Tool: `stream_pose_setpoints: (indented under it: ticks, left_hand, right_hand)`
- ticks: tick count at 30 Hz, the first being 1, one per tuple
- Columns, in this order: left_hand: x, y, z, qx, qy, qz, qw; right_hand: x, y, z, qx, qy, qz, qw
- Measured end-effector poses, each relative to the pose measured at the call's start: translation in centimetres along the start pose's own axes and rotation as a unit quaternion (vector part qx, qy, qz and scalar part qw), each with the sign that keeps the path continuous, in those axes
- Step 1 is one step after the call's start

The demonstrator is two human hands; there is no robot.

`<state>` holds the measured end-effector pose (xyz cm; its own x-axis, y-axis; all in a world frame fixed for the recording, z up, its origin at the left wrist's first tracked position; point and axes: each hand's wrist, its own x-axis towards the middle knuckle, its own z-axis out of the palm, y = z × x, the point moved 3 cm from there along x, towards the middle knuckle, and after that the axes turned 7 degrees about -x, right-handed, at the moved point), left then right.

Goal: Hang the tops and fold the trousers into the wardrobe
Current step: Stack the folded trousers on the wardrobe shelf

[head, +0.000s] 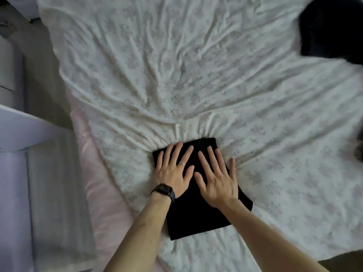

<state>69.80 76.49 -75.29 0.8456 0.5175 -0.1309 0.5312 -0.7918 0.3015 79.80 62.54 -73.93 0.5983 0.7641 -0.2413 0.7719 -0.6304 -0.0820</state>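
Head view, trousers: the folded black trousers (196,216) lay as a flat rectangle on the floral sheet (196,75) near the bed's near edge, with the sheet bunched just beyond them.
Head view, left hand: the left hand (172,169) pressed palm down on the trousers' left part, fingers straight and spread. It wore a ring (182,164) and a dark watch (164,191).
Head view, right hand: the right hand (216,179) lay flat and spread just beside the left, its little finger reaching the sheet.
Head view, elsewhere: a dark garment (330,30) lay at the far right, well apart.
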Motion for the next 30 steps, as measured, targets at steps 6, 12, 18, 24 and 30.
stream_pose_setpoints:
  ticks: [6,12,18,24,30]
  left_hand:
    - [6.3,0.0,-6.2,-0.069,-0.121,-0.080,0.987]
    - [10.0,-0.4,-8.0,-0.163,-0.336,-0.191,0.908]
    - [9.8,-0.5,-8.4,-0.254,-0.364,-0.229,0.866]
    - [6.7,-0.1,-12.0,-0.322,-0.333,-0.249,0.850]
    - [-3.0,-0.2,-17.5,-0.488,-0.203,-0.341,0.778]
  right_hand:
    - [-6.4,-0.5,-4.9,0.084,0.048,0.153,0.984]
    - [-16.7,-0.9,-5.6,0.434,-0.029,0.462,0.773]
    - [-15.3,-2.8,-2.8,0.663,-0.120,0.496,0.548]
    - [-15.5,0.1,-4.0,0.656,-0.076,0.487,0.571]
    - [-12.8,6.4,-11.7,0.618,-0.062,0.343,0.705]
